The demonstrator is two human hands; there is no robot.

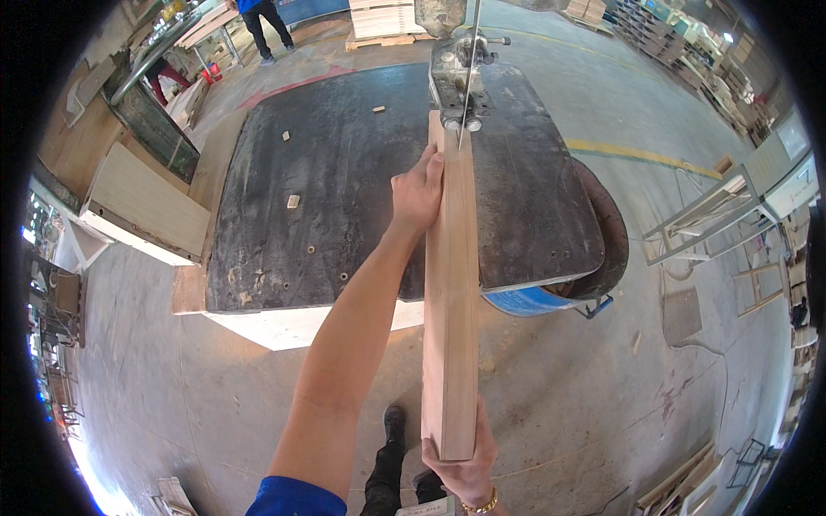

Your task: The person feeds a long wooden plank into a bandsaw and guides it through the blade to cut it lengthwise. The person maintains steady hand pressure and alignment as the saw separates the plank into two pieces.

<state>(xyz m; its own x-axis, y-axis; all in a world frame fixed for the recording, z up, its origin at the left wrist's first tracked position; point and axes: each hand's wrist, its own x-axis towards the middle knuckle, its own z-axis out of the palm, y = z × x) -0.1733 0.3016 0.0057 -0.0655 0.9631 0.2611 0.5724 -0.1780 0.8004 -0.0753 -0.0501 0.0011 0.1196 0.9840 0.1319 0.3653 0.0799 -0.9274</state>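
- The long wooden beam (452,301) lay lengthwise on the right half of the dark worktable (344,172), its near end jutting past the table's edge over the floor.
- Its far end reached the thin upright saw blade (471,60), by the metal guide block (446,73).
- The person's left hand (418,189) pressed against the beam's left side, well up the table, fingers pointing toward the blade; from where I stood I couldn't tell whether they curled around the wood.
- The right hand (471,460) clasped the beam's near end, thumb on the left side and fingers on the right; a gold bracelet (483,503) circled that wrist.
- Small wood offcuts (293,201) were scattered on the table, left of the beam.
- A blue tub (533,301) showed below the table's right front edge.
- Farther back, at upper left, another person (262,19) stood on the floor.
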